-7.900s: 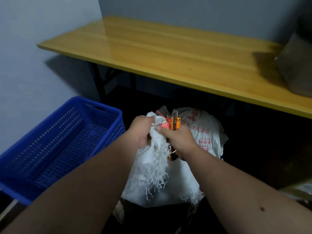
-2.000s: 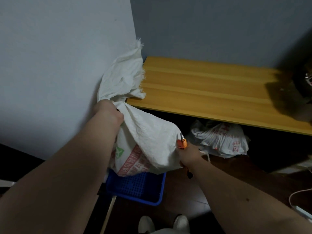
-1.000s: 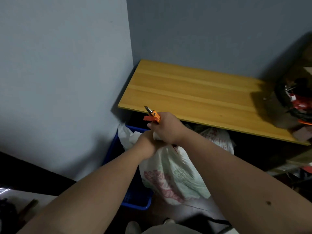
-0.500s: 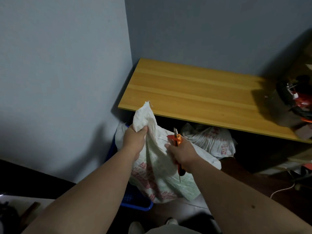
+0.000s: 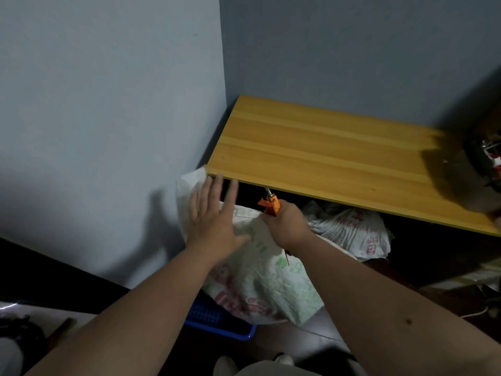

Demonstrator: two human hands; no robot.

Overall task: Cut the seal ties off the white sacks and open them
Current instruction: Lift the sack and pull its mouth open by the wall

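Observation:
A white sack (image 5: 260, 283) with red and green print lies over the blue crate (image 5: 217, 318), its top reaching up beside the table corner. My left hand (image 5: 214, 218) rests flat on the sack with fingers spread, holding nothing. My right hand (image 5: 284, 223) is closed around orange cutters (image 5: 271, 203), tip pointing up toward the table edge, and a thin red seal tie (image 5: 286, 257) hangs below the fist. A second white sack (image 5: 352, 232) with red print lies on the floor under the table.
A yellow wooden table (image 5: 325, 153) stands in the corner of grey walls, its front edge just above my hands. A dark object (image 5: 482, 169) sits at its right end. A white cable (image 5: 474, 313) runs on the floor at the right. My shoes (image 5: 225, 365) show at the bottom.
My left hand has let go of the sack's top and now lies flat and spread on it. The sack has dropped lower onto the crate. My right hand keeps the cutters.

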